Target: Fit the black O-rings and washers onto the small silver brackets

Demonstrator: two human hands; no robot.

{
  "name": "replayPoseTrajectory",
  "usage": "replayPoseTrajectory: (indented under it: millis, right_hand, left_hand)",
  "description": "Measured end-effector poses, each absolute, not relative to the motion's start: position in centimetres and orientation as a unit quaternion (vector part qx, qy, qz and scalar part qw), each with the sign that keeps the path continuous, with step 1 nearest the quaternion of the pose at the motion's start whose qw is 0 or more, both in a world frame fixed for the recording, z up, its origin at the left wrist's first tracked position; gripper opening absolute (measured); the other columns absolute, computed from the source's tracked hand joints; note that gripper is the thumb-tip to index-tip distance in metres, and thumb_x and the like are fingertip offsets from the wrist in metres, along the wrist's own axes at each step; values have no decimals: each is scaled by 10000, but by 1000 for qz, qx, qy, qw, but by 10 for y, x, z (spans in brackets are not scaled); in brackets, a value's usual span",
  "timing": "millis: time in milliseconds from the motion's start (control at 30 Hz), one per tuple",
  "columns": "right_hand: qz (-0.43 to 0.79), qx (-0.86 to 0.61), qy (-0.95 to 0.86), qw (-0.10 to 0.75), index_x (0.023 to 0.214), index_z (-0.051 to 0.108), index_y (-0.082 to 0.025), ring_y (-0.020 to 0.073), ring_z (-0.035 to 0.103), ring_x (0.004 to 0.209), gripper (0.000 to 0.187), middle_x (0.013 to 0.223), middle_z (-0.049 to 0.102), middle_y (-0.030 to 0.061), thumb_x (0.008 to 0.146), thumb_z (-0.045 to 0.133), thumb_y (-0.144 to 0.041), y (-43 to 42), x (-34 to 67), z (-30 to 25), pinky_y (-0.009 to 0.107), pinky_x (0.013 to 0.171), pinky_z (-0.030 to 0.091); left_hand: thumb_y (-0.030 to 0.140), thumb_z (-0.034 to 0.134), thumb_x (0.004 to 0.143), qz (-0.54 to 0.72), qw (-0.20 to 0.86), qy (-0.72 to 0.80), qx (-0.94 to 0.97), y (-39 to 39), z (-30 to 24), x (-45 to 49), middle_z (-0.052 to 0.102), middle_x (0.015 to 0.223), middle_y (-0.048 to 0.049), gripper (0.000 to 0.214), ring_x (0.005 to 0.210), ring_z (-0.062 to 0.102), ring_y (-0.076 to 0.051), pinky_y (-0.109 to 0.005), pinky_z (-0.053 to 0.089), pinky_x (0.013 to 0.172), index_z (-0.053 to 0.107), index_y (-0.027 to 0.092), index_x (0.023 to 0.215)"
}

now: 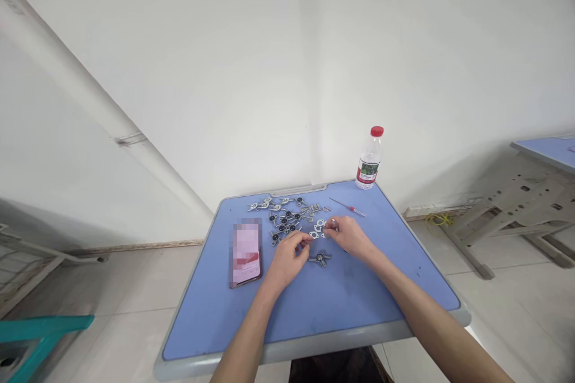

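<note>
Two hands meet by the small metal parts on the blue table — your right hand and left hand are nearly shut, but I can't tell what they hold. Pinch with just your fingertips — slow and firm.

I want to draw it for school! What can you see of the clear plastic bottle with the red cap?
The clear plastic water bottle stands upright near the far right corner of the blue table. It has a round red screw cap on top, and a red and green label wrapped around its lower part. It looks closed, and its walls look smooth. Only the table seems to touch it.
</note>
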State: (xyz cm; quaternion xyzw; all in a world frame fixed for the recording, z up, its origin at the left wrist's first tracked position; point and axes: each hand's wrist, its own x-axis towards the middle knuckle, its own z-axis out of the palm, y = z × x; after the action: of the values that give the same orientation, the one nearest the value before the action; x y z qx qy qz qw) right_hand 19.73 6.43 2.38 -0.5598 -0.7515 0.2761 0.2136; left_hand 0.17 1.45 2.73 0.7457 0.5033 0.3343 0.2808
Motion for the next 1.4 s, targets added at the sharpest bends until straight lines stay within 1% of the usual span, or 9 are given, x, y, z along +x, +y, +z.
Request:
replayPoseTrajectory:
  millis: [133, 200, 300, 533, 633, 733, 1067, 1200, 1400]
  right_hand:
    - [416, -471, -721, 293, 789, 678, -163, 154, 632, 721, 211, 741, 703, 14, 853, 532, -302, 56, 195, 26, 234, 643, 455]
    - [503, -415, -676, 343, 761, 686, -152, 161, 630, 713, 214, 717, 698, 23, 816, 590, -336, 51, 192, 26, 255, 670, 473]
    - [552, -388, -646, 358, 726, 693, -152, 152, 602, 654, 217, 670, 673, 16, 766, 655, -362, 47, 187, 26, 259, 638, 462]
    - [499, -416, -680, 340, 785, 693, -166, 145, 560, 655, 248, 703, 650, 8, 819, 587, -388, 47, 190, 32, 252, 614, 431]
    - [472, -433, -690, 338, 808, 684, -162, 115, 488, 588, 215, 656, 599, -17, 804, 603, -361, 47, 193, 32, 233, 563, 383]
    - [466, -434, -702, 318, 767, 665, -160, 97, 430, 558, 178, 621, 547, -34, 800, 602, -323, 47, 196, 32, 220, 532, 337]
    - [454, -401, -763, 225, 751, 631, -168, 95, 410, 575, 118, 629, 530, -40, 821, 575, -245, 42, 210, 47, 219, 545, 325]
    - [428, -388, -791, 200, 771, 626, -177, 96, 414, 585, 122, 639, 522, -42, 846, 548, -233, 40, 214, 52, 219, 553, 327]
    - [414, -384, -814, 137, 805, 664, -184, 97, 453, 584, 106, 643, 555, -36, 833, 568, -219, 34, 216, 54, 211, 548, 331]
  left_hand:
    - [255, 528, 880, 345, 306, 504, 730, 14, 29, 3, 640, 880, -17, 139, 793, 579, -160, -264, 444, 706, 635, 200, 949]
    - [295, 527, 890, 342, 314, 503, 729, 14, 30, 3, 626, 825, -7, 145, 755, 559, -154, -254, 423, 682, 629, 192, 894]
    - [292, 500, 894, 332, 320, 503, 731, 15, 30, 2, 578, 716, 11, 185, 682, 511, -141, -242, 387, 643, 600, 182, 783]
    - [267, 455, 892, 319, 343, 496, 731, 14, 30, 3, 528, 667, 23, 199, 646, 477, -139, -249, 363, 620, 528, 185, 727]
    - [227, 463, 881, 299, 329, 489, 750, 12, 31, 5, 524, 673, 24, 184, 647, 467, -136, -248, 356, 622, 513, 186, 709]
    - [200, 472, 878, 292, 324, 484, 759, 11, 31, 5, 548, 707, 19, 161, 675, 486, -136, -244, 360, 637, 523, 184, 725]
    - [228, 529, 882, 287, 339, 477, 758, 8, 33, 5, 592, 733, 18, 132, 693, 517, -134, -233, 369, 650, 585, 182, 772]
    - [279, 498, 915, 297, 337, 476, 756, 8, 34, 5, 568, 693, 22, 227, 666, 501, -128, -233, 368, 634, 574, 176, 728]
    - [163, 501, 880, 302, 317, 490, 754, 11, 31, 3, 628, 804, 1, 134, 770, 569, -145, -249, 416, 711, 622, 181, 825]
